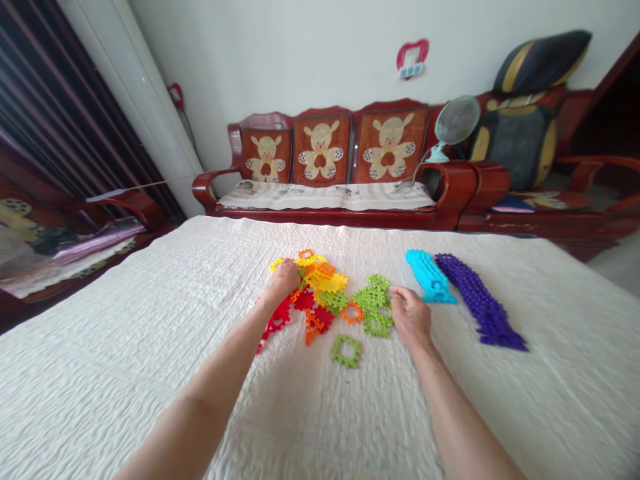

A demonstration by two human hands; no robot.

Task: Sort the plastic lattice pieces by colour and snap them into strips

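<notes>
In the head view I am looking down at two bare arms reaching over a white quilted cover point(150, 347). The left hand point(283, 278) is resting on the far left part of a loose pile of flat plastic lattice pieces. Its fingers are curling down onto the yellow pieces point(327, 280), but I cannot tell whether they are closing on one or only pressing. Just below this hand, along the wrist, the red pieces point(279, 321) are lying, with orange pieces point(313, 327) beside them to the right. The right hand point(411, 315) is sitting at the right edge of the pile, thumb and fingers drawn together on the green pieces point(373, 299); I am judging that it is pinching the rim of one. A single green square point(346, 351) is lying alone to the left of this hand and nearer to me, apart from the pile. Just beyond the right hand a cyan stack point(429, 275) is lying on its side, and a purple stack point(481, 303) is lying beside it, further right. I am judging the pieces to be very light, thin and stiff, not fragile, perhaps a little slippery. Lying flat on soft cloth, they are best taken at a toothed rim, with one fingertip through the open middle. The long stacks are probably coming apart easily if gripped at one end, so the middle is safer.
</notes>
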